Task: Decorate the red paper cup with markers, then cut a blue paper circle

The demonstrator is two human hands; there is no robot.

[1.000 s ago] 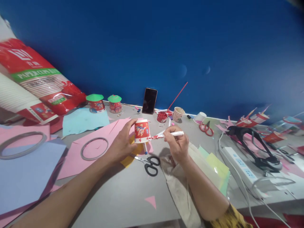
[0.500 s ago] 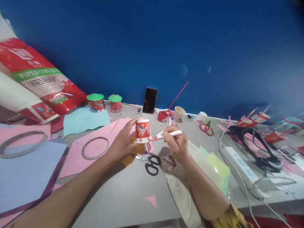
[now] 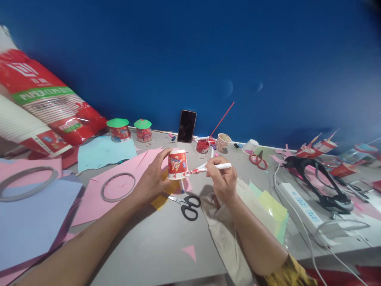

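My left hand (image 3: 153,178) grips the left side of a red printed paper cup (image 3: 177,165), held upside down with its pale base upward. Thumb and fingers wrap round its wall. In my right hand (image 3: 222,178) is a white pen-like tool (image 3: 223,166) with a red-smeared front end. That end meets or nearly meets the cup's lower right edge; I cannot tell whether they touch. Below the cup lie a white marker with a blue end (image 3: 182,187), black-handled scissors (image 3: 190,207) and a piece of orange paper (image 3: 159,201).
Behind the hands stand a phone (image 3: 187,126), a cup of red paint (image 3: 203,146) with a red stick, and two green-topped cups (image 3: 143,131). Left are pink paper (image 3: 95,198) and a paper-cup bag (image 3: 44,93). A cloth (image 3: 222,234) and power strip (image 3: 302,206) lie right.
The red-smeared end has drawn slightly right from the cup as my right hand shifted a little right. My left hand still holds the cup. The whole view has moved slightly.
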